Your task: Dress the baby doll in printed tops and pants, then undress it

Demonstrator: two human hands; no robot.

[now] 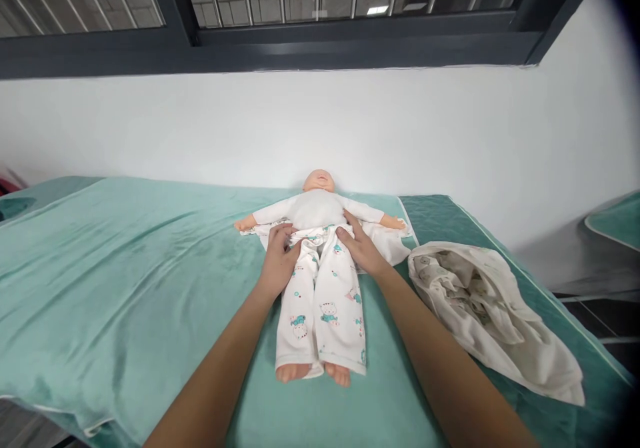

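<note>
A baby doll (319, 207) lies on its back with its head toward the wall and its arms spread. White printed pants (327, 315) cover its legs, with the feet showing at the cuffs. My left hand (280, 258) is closed on the waistband at the left hip, fingertips partly hidden. At the opposite hip my right hand (364, 247) grips the waistband, thumb over the cloth and fingers along the doll's side. A printed white garment (385, 238) lies spread flat beneath the doll's back and arms.
A crumpled white cloth (493, 321) lies to the right on the bed. The green bed cover (150, 288) has wrinkles on the left. Behind the bed rises a white wall (200, 128) below a dark-framed, barred window (320, 45).
</note>
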